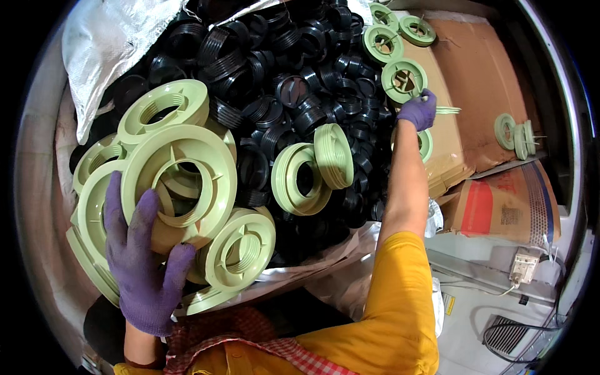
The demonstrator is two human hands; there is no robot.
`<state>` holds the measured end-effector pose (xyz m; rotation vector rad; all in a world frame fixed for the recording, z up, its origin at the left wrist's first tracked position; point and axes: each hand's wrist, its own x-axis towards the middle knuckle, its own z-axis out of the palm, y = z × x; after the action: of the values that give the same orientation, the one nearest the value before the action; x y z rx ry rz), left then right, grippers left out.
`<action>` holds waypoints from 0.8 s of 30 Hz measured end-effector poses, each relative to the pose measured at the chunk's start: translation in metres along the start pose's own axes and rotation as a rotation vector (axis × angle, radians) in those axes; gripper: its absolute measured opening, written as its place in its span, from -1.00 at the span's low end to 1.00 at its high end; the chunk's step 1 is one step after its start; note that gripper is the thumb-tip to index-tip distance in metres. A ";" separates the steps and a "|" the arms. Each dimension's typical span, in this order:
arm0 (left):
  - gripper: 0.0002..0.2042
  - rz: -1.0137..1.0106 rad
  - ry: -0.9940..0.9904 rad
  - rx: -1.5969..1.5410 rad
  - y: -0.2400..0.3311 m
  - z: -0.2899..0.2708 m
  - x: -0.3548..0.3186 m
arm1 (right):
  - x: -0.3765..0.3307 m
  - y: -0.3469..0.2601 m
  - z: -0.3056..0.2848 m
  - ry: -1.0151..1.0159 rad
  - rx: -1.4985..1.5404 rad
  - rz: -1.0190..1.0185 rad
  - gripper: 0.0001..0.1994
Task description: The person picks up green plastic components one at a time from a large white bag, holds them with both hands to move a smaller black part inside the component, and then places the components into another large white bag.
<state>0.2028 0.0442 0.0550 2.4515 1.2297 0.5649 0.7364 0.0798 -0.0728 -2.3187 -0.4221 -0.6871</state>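
My left hand (147, 256), in a purple glove, has its fingers spread against a large light green flanged plastic ring (219, 159) with a threaded centre. That ring rests on a pile with other green rings, including a smaller threaded ring (265, 240) beside it. My right hand (417, 111), gloved likewise, is reached out over the cardboard, its fingers curled at the lower rim of a green flanged ring (389, 87). Thin green prongs (449, 110) stick out just right of that hand. Another green ring (426, 147) is partly hidden behind my wrist.
A large heap of black threaded plastic caps (294, 90) fills the middle, with two green threaded rings (334, 156) on top. White woven sacking (115, 50) lies at the far left. More green rings (382, 44) sit on the cardboard box (481, 81). A socket with a plug (524, 267) is at right.
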 end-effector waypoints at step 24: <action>-0.41 0.036 0.023 -0.014 -0.002 -0.002 -0.003 | -0.041 -0.030 0.005 -0.977 -0.384 -0.319 -0.28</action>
<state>0.1992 0.0429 0.0552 2.4665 1.1882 0.6114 0.6914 0.0999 -0.0839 -2.8672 -1.1895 0.3359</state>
